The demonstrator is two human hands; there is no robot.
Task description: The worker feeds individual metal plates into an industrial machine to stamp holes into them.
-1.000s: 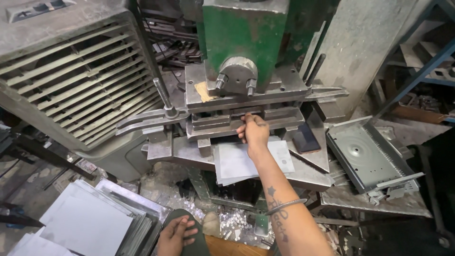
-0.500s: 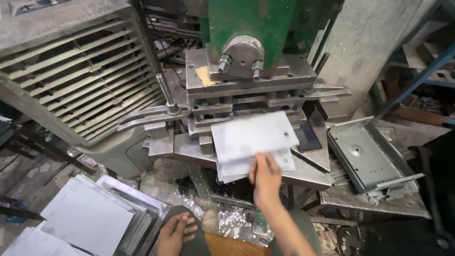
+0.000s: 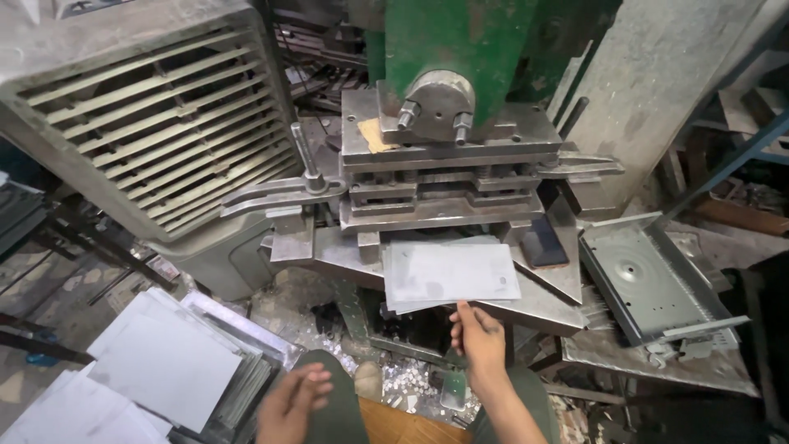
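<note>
My right hand pinches the near edge of a thin grey metal sheet, held flat just in front of the die of a green press machine. The sheet's far edge lies at the press bed. My left hand rests on my left knee, fingers loosely apart, holding nothing. To its left lies a stack of similar metal sheets.
A large louvred grey cooler box stands at the left. A pressed metal tray part lies on a pile at the right. Small punched scraps litter the floor between my knees. A lever sticks up beside the die.
My right hand drew back from the die toward me, then took the sheet by its near edge. The sheet now lies lower and flatter at the press. The left hand stayed on the knee.
</note>
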